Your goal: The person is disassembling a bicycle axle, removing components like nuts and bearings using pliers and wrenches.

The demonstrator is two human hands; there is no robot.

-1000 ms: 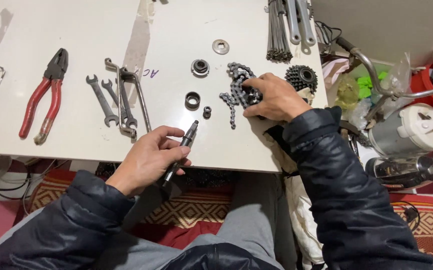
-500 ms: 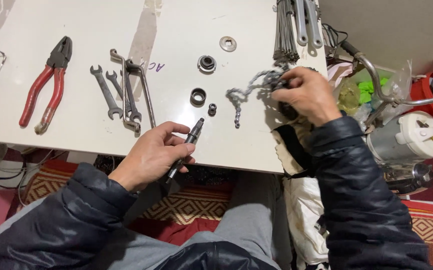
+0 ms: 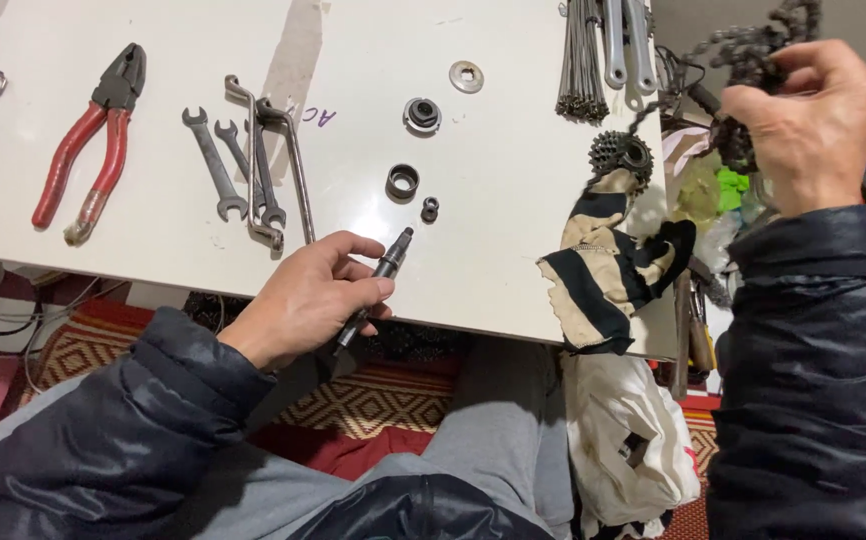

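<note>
White tabletop [image 3: 153, 260] serves as the bench, with a patterned rug below its near edge. Landmark: the small dark ring [image 3: 403, 181] near mid-table.

Left hand [image 3: 308, 300] sits at the table's near edge, below and left of the ring. Its fingers are curled and pinching a dark axle [image 3: 378, 285], whose threaded tip points up toward the ring, near it but not touching.

Right hand [image 3: 813, 125] is raised off the table, well right of and above the ring. Fingers are closed around a bunched greasy chain [image 3: 743, 50]; a loop hangs down toward the sprocket cluster [image 3: 621, 155], which sits right of the ring on a striped rag [image 3: 603, 270].

Other parts around the ring:
- small nut [image 3: 430, 209] just beside it, lower right
- bearing cup [image 3: 422, 115] above it
- flat washer [image 3: 467, 76] further up
- spanners [image 3: 243, 170] to the left
- red-handled pliers [image 3: 93, 140] far left
- spoke bundle [image 3: 581, 60] upper right

Progress, as a judgement: the parts look stripped and laid out. The chain is lifted clear of the bench and the axle is in hand, bare, with nothing threaded on it. Ring, nut, cup and washer are all loose, so fitting anything onto the axle looks not yet started.
</note>
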